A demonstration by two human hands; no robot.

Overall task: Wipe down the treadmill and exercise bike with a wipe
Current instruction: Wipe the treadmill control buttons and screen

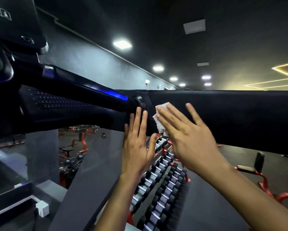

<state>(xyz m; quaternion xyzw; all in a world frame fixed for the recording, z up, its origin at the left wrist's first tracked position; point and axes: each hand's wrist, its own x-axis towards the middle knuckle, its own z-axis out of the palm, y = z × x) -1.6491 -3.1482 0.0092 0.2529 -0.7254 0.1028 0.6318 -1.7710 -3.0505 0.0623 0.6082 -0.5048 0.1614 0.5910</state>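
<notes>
Wipe (163,105), mostly hidden, is pressed on black panel (231,117) by right hand (190,139), grip flat open. At its 9 o'clock, treadmill handle (83,97) is touched by left hand (136,147), grip open.

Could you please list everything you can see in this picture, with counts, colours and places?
treadmill: one, black with a blue light strip, left
panel: one, black, across the right
wipe: one, white, on the panel under the right fingers
dumbbells: many, black, on a red rack below the hands
benches: at least two, red and black, lower right
ceiling lights: several, white, above
left hand: one, fingers straight, fingertips at the treadmill's arm
right hand: one, flat, pressing the wipe
</notes>
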